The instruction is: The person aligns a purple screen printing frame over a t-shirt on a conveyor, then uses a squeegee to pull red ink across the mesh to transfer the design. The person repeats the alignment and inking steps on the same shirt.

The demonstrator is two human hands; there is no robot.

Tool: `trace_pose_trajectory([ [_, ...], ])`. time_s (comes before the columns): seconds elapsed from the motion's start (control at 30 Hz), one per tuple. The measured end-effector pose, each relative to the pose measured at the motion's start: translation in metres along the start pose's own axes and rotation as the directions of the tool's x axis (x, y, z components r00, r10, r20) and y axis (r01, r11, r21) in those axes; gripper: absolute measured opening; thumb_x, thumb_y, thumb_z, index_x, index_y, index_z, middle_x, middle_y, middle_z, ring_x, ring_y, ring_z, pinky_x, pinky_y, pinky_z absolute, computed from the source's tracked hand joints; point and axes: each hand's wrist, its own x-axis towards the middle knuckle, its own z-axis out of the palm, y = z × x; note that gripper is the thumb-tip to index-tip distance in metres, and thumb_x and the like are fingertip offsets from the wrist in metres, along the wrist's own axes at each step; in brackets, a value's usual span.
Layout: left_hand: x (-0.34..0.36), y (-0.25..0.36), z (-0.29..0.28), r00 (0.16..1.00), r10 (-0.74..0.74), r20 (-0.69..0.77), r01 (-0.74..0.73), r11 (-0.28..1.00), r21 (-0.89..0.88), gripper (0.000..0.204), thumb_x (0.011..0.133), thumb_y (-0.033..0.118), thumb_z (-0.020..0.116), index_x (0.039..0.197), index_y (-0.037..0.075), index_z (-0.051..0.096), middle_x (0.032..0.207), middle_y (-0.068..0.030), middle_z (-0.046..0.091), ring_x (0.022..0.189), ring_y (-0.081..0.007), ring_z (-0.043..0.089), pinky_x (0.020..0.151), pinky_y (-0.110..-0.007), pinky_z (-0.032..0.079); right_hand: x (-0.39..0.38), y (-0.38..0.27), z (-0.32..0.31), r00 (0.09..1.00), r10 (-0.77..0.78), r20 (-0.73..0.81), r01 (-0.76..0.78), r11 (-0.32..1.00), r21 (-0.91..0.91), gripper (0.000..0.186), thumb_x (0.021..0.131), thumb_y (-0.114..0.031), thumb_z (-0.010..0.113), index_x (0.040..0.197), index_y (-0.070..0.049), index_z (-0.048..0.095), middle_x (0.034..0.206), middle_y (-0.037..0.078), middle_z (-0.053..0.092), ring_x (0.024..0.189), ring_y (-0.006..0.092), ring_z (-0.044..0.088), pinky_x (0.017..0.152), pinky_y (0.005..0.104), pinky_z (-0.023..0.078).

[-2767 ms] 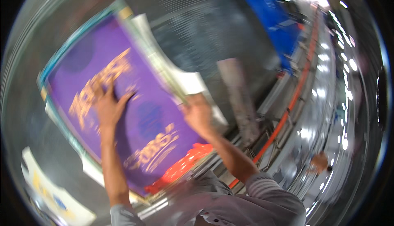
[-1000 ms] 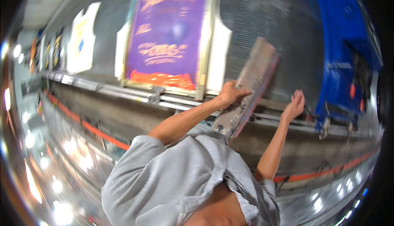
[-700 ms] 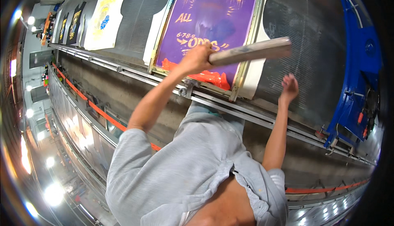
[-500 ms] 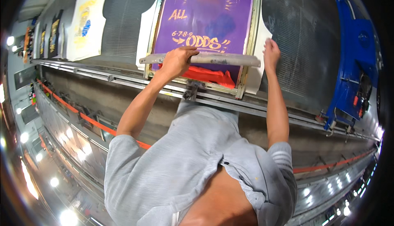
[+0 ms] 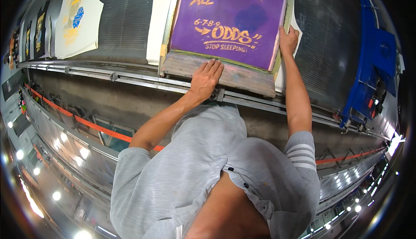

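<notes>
A purple printing screen (image 5: 225, 26) with lettering stands in a narrow frame (image 5: 165, 61) over a white shirt (image 5: 157, 33). Across its near end lies a wide, worn wooden squeegee (image 5: 247, 76), its broad face turned up. My left hand (image 5: 206, 81) rests on the squeegee's middle, fingers stretched flat and side by side; its thumb is hidden. At the frame's right side, my right hand (image 5: 289, 41) is closed around the edge, with part of the grip out of sight. Any ink under the squeegee is covered.
Dark ribbed boards (image 5: 125, 22) flank the screen. A printed white shirt (image 5: 78, 20) and dark printed shirts (image 5: 40, 31) lie farther left. A metal rail (image 5: 134, 79) runs along the near edge. Blue machinery (image 5: 377, 65) stands at the right.
The squeegee has tipped from upright to lying on its face at the near end, covering the red ink. My left hand flattened onto it; my right hand came to the frame's edge.
</notes>
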Motion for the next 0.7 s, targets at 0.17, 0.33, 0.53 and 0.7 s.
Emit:
trace_pose_trajectory([
  [0.17, -0.002, -0.003, -0.002, 0.994, -0.03, 0.101, 0.038, 0.997, -0.074, 0.046, 0.072, 0.0, 0.063, 0.118, -0.001, 0.064, 0.125, -0.0172, 0.064, 0.119, -0.0341, 0.059, 0.102, -0.045, 0.045, -0.004, 0.006, 0.015, 0.998, 0.015, -0.066, -0.017, 1.0, -0.019, 0.051, 0.087, -0.039, 0.068, 0.124, -0.006, 0.064, 0.117, 0.016, 0.058, 0.109, 0.0371, 0.059, 0.092, 0.0482, 0.05],
  [0.33, 0.015, 0.0, -0.012, 0.968, -0.039, 0.247, 0.029, 0.999, 0.043, 0.046, 0.073, 0.001, 0.063, 0.119, -0.003, 0.061, 0.121, -0.0181, 0.065, 0.12, -0.0352, 0.058, 0.104, -0.049, 0.042, -0.007, -0.003, 0.015, 0.995, 0.003, -0.098, -0.003, 1.0, 0.004, 0.051, 0.087, -0.037, 0.067, 0.126, -0.005, 0.063, 0.119, 0.015, 0.058, 0.111, 0.0374, 0.058, 0.094, 0.0481, 0.048],
  [0.53, -0.02, 0.012, 0.018, 0.994, 0.059, 0.097, -0.072, 0.989, 0.132, 0.046, 0.077, 0.001, 0.059, 0.123, -0.003, 0.059, 0.13, -0.0186, 0.06, 0.125, -0.0343, 0.055, 0.103, -0.046, 0.044, -0.009, 0.004, 0.019, 0.993, -0.025, -0.112, 0.029, 0.999, 0.03, 0.051, 0.087, -0.038, 0.066, 0.126, -0.004, 0.063, 0.12, 0.015, 0.058, 0.11, 0.0389, 0.057, 0.095, 0.0486, 0.048],
  [0.7, 0.032, 0.011, -0.011, 0.864, -0.215, 0.456, 0.221, 0.974, 0.041, 0.026, 0.075, 0.005, 0.063, 0.1, 0.006, 0.071, 0.105, -0.0192, 0.069, 0.1, -0.037, 0.067, 0.081, -0.046, 0.055, -0.009, 0.005, 0.021, 0.991, -0.028, -0.127, 0.023, 0.999, -0.036, 0.051, 0.088, -0.038, 0.064, 0.127, -0.005, 0.063, 0.12, 0.016, 0.059, 0.11, 0.0387, 0.058, 0.095, 0.0476, 0.048],
])
